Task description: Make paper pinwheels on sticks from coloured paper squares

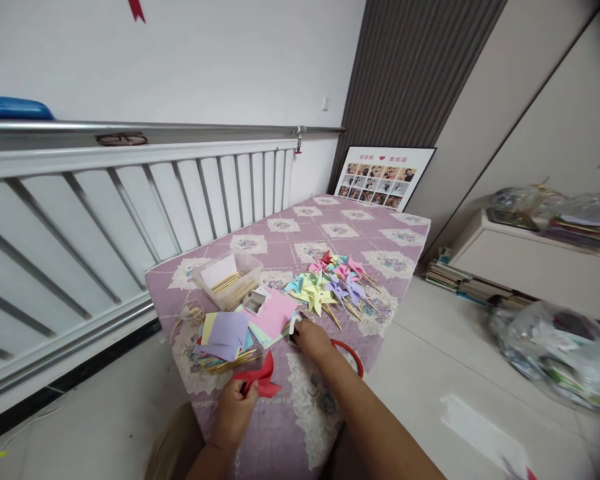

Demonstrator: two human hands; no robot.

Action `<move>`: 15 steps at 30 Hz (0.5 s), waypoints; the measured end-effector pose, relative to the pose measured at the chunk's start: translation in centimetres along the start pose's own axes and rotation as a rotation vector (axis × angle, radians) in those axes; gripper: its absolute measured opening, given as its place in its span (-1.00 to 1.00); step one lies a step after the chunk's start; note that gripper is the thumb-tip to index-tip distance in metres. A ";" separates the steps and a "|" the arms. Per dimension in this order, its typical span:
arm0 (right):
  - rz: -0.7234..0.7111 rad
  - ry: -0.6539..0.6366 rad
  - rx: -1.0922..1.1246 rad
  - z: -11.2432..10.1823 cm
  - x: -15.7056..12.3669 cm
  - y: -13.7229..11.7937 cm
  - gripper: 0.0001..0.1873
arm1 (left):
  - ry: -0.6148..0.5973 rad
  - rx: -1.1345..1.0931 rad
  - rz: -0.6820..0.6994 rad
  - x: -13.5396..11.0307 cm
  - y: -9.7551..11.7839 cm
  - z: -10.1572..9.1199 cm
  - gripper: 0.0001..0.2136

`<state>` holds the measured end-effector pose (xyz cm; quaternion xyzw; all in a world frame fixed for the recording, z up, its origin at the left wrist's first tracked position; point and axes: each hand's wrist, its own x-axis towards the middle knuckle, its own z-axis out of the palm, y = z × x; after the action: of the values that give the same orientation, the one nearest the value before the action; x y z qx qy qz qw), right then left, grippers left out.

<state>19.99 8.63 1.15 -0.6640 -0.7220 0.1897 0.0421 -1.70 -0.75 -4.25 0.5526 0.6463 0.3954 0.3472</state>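
Observation:
My left hand (239, 405) pinches a red paper pinwheel (265, 379) over the front edge of the table. Farther right, my right hand (310, 339) is down at a small box (293, 327) with a pale flap; its fingers are curled, and what they grip is hidden. Beside it lie pink paper sheets (275, 312). Purple paper squares (226, 333) rest on other coloured sheets, with thin wooden sticks (235, 362) in front. Past my right hand is a pile of finished pinwheels on sticks (317, 292). Red-handled scissors (353, 353) are partly covered by my right forearm.
A clear plastic tub (253, 267) holds more sticks. An open small box (254, 303) sits in front of it. The purple patterned tablecloth (260, 440) covers the table, with a photo board (385, 177) at its far end. White railing (205, 193) runs along the left.

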 end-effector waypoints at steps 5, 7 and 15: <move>-0.008 0.002 -0.014 -0.1 -0.1 -0.3 -0.75 | -0.005 0.018 0.007 0.0 0.4 -0.2 -0.76; 0.000 -0.006 -0.021 -0.2 -0.1 -0.4 -0.74 | -0.028 0.002 0.011 0.1 0.3 -0.3 -0.77; 0.042 -0.002 -0.038 -0.6 -0.3 -1.3 -0.77 | -0.118 -0.321 -0.072 1.0 0.9 1.0 -0.82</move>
<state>19.03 8.42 2.22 -0.6796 -0.7113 0.1776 0.0248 -0.58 0.39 -3.92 0.4887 0.5729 0.4477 0.4823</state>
